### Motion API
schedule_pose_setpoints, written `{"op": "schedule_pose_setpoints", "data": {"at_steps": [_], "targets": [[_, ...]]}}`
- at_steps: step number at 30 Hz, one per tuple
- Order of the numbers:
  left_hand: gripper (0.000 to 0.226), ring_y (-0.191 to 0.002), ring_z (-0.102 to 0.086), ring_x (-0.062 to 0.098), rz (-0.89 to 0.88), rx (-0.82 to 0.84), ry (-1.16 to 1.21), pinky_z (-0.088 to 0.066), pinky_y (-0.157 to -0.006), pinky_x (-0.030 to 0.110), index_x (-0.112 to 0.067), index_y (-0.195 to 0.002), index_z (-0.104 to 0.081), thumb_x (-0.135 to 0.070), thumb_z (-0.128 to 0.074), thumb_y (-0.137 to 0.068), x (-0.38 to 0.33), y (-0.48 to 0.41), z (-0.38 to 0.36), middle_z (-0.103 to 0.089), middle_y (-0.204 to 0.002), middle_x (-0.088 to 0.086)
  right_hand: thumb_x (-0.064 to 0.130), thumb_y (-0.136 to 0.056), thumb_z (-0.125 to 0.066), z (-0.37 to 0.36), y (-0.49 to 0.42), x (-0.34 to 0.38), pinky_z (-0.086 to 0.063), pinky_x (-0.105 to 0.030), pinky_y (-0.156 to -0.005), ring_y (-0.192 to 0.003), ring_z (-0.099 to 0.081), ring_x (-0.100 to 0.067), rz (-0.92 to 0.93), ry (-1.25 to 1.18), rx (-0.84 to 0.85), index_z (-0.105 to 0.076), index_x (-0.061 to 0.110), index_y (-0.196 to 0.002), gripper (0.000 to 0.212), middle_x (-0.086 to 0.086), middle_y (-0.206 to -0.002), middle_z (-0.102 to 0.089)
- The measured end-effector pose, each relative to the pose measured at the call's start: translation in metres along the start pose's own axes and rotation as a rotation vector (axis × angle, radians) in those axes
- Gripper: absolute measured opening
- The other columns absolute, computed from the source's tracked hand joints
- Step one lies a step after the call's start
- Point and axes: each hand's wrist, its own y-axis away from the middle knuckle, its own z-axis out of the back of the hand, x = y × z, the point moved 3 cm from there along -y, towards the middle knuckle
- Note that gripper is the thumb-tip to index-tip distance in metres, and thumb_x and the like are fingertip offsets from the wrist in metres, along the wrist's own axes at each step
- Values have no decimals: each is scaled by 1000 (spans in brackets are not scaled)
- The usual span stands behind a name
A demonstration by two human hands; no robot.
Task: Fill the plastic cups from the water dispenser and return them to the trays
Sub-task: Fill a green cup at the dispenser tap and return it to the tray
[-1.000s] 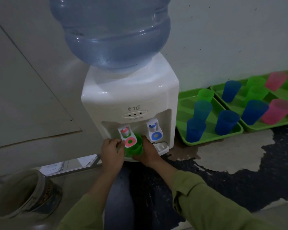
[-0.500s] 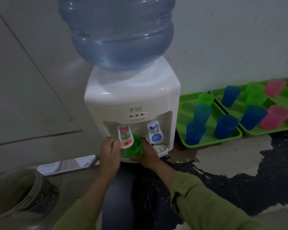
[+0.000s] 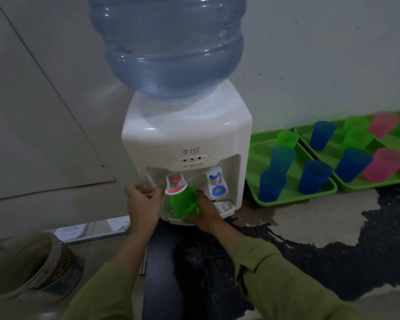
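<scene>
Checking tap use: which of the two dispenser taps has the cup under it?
The red tap, left of the blue tap; the right hand holds the green cup beneath it.

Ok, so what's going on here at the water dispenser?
A person is at the white dispenser, apparently filling a cup. Their right hand holds a green cup under the red tap, and the left hand grips that tap's lever with curled fingers. Whether water is flowing cannot be seen. Blue, green and pink cups stand on two green trays to the right.
</scene>
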Motion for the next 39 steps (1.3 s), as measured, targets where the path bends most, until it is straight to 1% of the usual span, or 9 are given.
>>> {"op": "schedule_pose_setpoints", "data": {"at_steps": [3,6,8,12,19,23,27,33,39], "targets": [[81,-102,-55,23,-78,-30,11,-47,-83,34,-8,-131,-34,-23,-82,-67,-2,-16,1,-48,-124,14,16,-75,-76,1,-1,0,-44,-32,-96,-114,-54,-27,7,0,-9,-42,10,-130,65,-12,-125,-56],[79,-115,-50,25,-221,-2,-88,-47,-95,42,-18,-132,-39,-30,-82,-67,-4,-34,3,-46,-130,8,15,-75,-76,2,-1,0,-44,-32,-96,-116,-54,-27,5,-2,-5,-42,9,-130,66,-13,-126,-55],[68,-112,-54,23,-230,96,-40,-49,-90,38,-21,-130,-42,-29,-78,-73,-6,-40,2,-54,-126,3,15,-75,-76,3,-1,0,-43,-31,-96,-116,-53,-27,10,5,0,-41,8,-131,66,-13,-126,-55],[46,-98,-59,21,-184,243,-65,-45,-77,26,-8,-124,-43,-13,-66,-84,2,-42,1,-59,-111,3,16,-74,-77,3,-1,1,-43,-30,-95,-116,-53,-26,11,5,-5,-41,10,-131,68,-12,-127,-55],[37,-81,-54,18,-231,190,-122,-38,-63,24,0,-116,-45,-12,-63,-87,1,-37,-1,-58,-93,5,17,-75,-76,2,-3,0,-44,-34,-98,-116,-54,-27,8,32,6,-40,10,-132,68,-12,-127,-55],[39,-83,-54,16,-250,187,-128,-35,-56,7,0,-119,-44,-10,-62,-87,1,-37,0,-57,-96,4,19,-74,-77,0,-3,-2,-45,-38,-99,-115,-54,-28,12,36,3,-39,10,-132,69,-13,-126,-55],[40,-85,-53,17,-248,190,-129,-37,-62,19,0,-120,-44,-10,-62,-87,1,-37,-1,-57,-98,6,18,-76,-76,0,-3,-2,-45,-37,-98,-115,-54,-28,21,38,5,-40,9,-132,67,-13,-126,-55],[42,-89,-56,20,-239,209,-113,-40,-74,26,-2,-121,-42,-9,-63,-86,3,-39,-1,-59,-104,9,23,-76,-75,-1,-3,-4,-45,-35,-98,-115,-54,-25,18,56,2,-39,12,-132,68,-10,-126,-55],[39,-89,-56,23,-244,209,-135,-39,-73,27,-2,-117,-42,-10,-64,-85,4,-43,-2,-59,-103,12,25,-76,-75,-2,-4,-4,-44,-36,-100,-118,-53,-25,13,70,5,-37,12,-133,70,-10,-129,-54]]}}
